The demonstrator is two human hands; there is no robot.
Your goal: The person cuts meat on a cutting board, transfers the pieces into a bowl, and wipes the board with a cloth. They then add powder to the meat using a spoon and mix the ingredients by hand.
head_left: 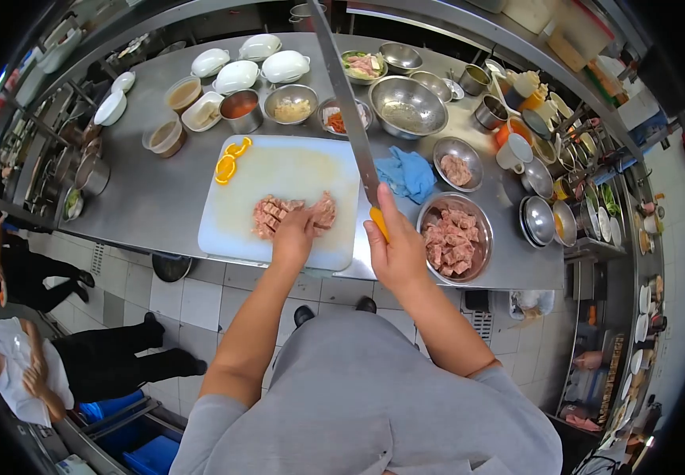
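Note:
A white cutting board [232, 214] lies on the steel table. Cut pieces of pale pink meat [266, 215] are on it, and my left hand [295, 231] presses its closed fingers on the meat near the right end of the row. Orange slices [225, 169] lie at the board's upper left corner. My right hand [396, 247] grips the yellow handle of a long knife [348, 103], its blade raised and pointing away from me, right of the board. A steel bowl of meat chunks [451, 244] stands to the right of my right hand.
Behind the board are steel bowls [408, 108], white lidded dishes [236, 77] and brown-filled tubs [165, 138]. A blue cloth [406, 172] lies right of the board, near a smaller bowl of meat [456, 169]. Two people [97, 364] stand at the left.

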